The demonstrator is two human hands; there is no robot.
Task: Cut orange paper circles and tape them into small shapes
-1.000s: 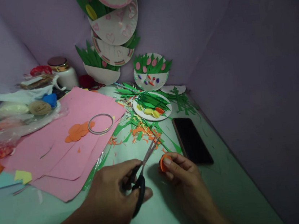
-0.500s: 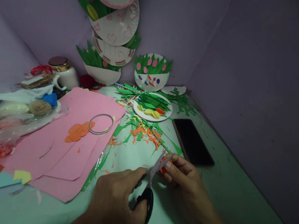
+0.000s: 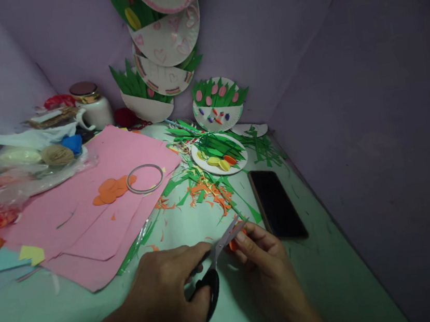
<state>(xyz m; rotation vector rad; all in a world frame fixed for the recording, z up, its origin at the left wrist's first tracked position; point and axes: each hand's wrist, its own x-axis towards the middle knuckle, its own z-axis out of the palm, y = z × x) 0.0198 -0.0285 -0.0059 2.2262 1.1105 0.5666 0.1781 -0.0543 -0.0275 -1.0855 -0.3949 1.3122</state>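
Observation:
My left hand [image 3: 167,282] is closed around the black handles of a pair of scissors [image 3: 220,248]. Their blades point up and right, slightly apart, with the tips beside my right fingertips. Between the thumb and fingers of my right hand [image 3: 265,251] is a small piece of orange paper [image 3: 233,243], partly hidden by the fingers and a blade. Orange and green paper scraps [image 3: 211,190] lie on the table just beyond the blades. A white paper plate [image 3: 196,162] farther back carries green paper strips and yellow and orange paper ovals.
A phone [image 3: 278,203] lies to the right of my right hand. Pink paper sheets [image 3: 90,228] at left bear orange paper circles [image 3: 111,189] and a grey ring [image 3: 128,182]. Plastic bags, a jar [image 3: 97,110] and decorated paper-plate crafts [image 3: 219,111] stand along the walls.
The scissor blades have drawn slightly closer together at the orange paper. Both hands stay in almost the same place, and the things on the table have not moved.

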